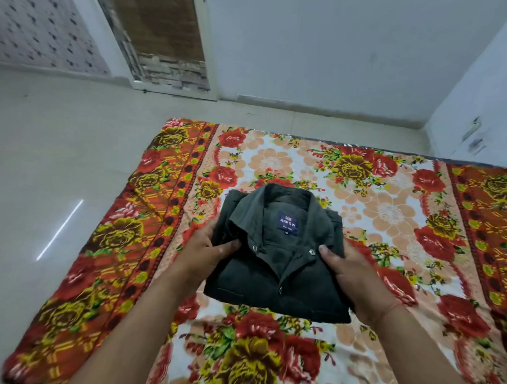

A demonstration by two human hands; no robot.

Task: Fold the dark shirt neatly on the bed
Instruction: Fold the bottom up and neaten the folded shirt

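From the head camera, the dark shirt (pixel 278 258) sits folded, collar up, mid-bed (pixel 389 213), left hand (pixel 207 249) and right hand (pixel 348 270) pinching its sides (thumbs on top); letting go unevenly could spring the tucked layers loose.

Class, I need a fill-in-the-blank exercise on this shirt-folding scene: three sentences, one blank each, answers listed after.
1. The dark shirt is folded into a compact rectangle with its ____ facing up.
2. The left hand and right hand hold the shirt by its two ____.
3. The shirt lies on a bedsheet printed with ____.

Answers: collar; sides; flowers
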